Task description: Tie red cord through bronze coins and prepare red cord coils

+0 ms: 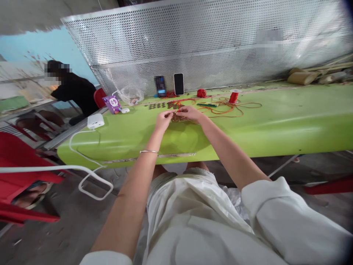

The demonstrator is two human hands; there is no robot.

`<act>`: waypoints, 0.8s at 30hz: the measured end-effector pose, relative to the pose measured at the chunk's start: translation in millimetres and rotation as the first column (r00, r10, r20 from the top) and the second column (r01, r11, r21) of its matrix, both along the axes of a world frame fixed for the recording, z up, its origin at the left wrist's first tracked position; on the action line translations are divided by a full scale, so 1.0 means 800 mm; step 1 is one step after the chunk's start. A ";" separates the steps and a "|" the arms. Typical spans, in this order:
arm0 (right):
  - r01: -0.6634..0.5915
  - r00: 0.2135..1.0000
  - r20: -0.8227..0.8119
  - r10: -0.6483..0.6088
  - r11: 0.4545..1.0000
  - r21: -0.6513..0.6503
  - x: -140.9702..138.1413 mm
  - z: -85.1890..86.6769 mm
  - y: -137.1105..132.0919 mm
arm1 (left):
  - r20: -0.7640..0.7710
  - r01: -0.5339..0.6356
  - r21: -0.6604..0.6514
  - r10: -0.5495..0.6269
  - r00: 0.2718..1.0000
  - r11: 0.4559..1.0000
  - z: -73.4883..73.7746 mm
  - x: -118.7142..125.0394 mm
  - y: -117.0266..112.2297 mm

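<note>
My left hand (164, 119) and my right hand (189, 113) meet over the green table, fingertips pinched close together. Between them is a small brown piece (175, 117) with a bit of red cord at it; its exact kind is too small to make out. Just beyond my fingers lie several small brown pieces (156, 106) in rows, and red cord (182, 101) trails over others. To the right are a green-handled tool (207, 105), a spool of red cord (234, 97) with loose loops around it, and a red ball of cord (201, 93).
Two phones, one dark (179, 84), lean against the perforated metal panel (193, 44). A purple packet (112, 104), a plastic bag (131, 95) and a white power bank (95, 121) with a cable stand left. Bamboo pieces (302, 77) lie far right. Another person (74, 88) sits at left.
</note>
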State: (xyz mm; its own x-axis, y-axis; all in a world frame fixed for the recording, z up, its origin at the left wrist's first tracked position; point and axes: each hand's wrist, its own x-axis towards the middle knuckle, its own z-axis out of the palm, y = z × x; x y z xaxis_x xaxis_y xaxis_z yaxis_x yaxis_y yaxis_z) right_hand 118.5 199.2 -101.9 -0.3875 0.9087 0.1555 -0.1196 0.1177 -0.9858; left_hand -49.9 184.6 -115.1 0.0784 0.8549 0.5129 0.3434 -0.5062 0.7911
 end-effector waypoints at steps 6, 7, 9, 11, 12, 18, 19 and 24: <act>-0.022 0.999 -0.029 0.021 0.999 -0.036 0.003 0.005 -0.004 | 0.014 -0.032 0.066 0.031 0.999 0.997 0.005 0.004 -0.005; -0.029 0.999 -0.032 0.027 0.999 -0.043 0.004 0.006 -0.006 | 0.015 -0.040 0.079 0.039 0.999 0.996 0.006 0.005 -0.007; -0.039 0.999 -0.035 0.037 0.998 -0.055 0.005 0.007 -0.008 | 0.007 -0.049 0.099 0.049 0.999 0.994 0.009 0.006 -0.011; -0.045 0.998 -0.039 0.043 0.997 -0.063 0.006 0.009 -0.010 | -0.005 -0.051 0.113 0.052 0.999 0.992 0.010 0.007 -0.015; -0.048 0.998 -0.043 0.045 0.997 -0.064 0.006 0.009 -0.010 | -0.010 -0.051 0.118 0.052 0.999 0.992 0.011 0.008 -0.016; -0.051 0.997 -0.059 0.047 0.997 -0.058 0.007 0.010 -0.012 | -0.027 -0.055 0.129 0.059 0.998 0.990 0.012 0.009 -0.019; -0.050 0.997 -0.060 0.047 0.997 -0.057 0.007 0.011 -0.012 | -0.031 -0.057 0.131 0.062 0.998 0.990 0.012 0.009 -0.018; -0.048 0.997 -0.066 0.044 0.997 -0.057 0.008 0.010 -0.011 | -0.047 -0.067 0.151 0.075 0.996 0.986 0.011 0.008 -0.015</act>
State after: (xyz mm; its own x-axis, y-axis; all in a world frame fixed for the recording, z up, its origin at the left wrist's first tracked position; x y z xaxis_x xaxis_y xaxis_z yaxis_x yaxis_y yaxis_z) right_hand 124.7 190.8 -93.6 -0.4202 0.8982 0.1289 -0.1870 0.0533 -0.9809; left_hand -43.8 172.5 -106.5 0.0508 0.7732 0.6321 0.4219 -0.5903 0.6882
